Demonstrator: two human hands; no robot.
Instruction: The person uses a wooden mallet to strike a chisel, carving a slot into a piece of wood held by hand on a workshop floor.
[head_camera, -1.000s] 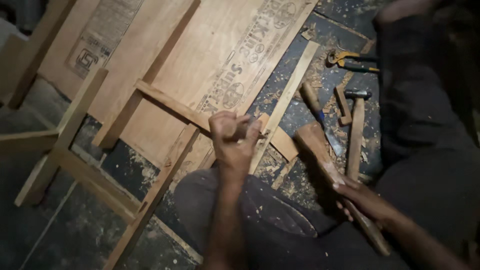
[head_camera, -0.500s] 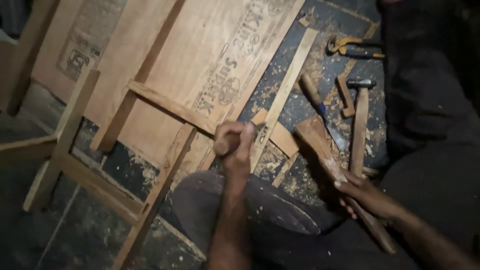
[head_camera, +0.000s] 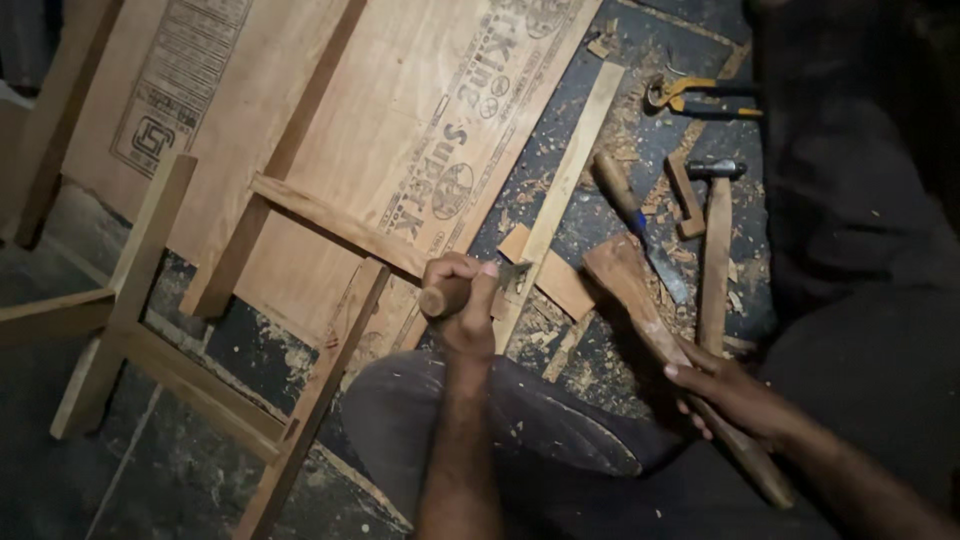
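Your left hand (head_camera: 458, 295) is fisted around a wooden-handled chisel (head_camera: 470, 290) beside the printed plywood sheet (head_camera: 330, 130), while your right hand (head_camera: 725, 395) grips a wooden mallet (head_camera: 645, 305) just right of it.

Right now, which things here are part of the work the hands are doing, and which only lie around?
In use:
- chisel, held in the left hand
- wooden mallet, held in the right hand
- wooden frame, where the chisel's blade points

Lying about:
- hammer
- pincers
- second chisel
- plywood sheet
- wood shavings
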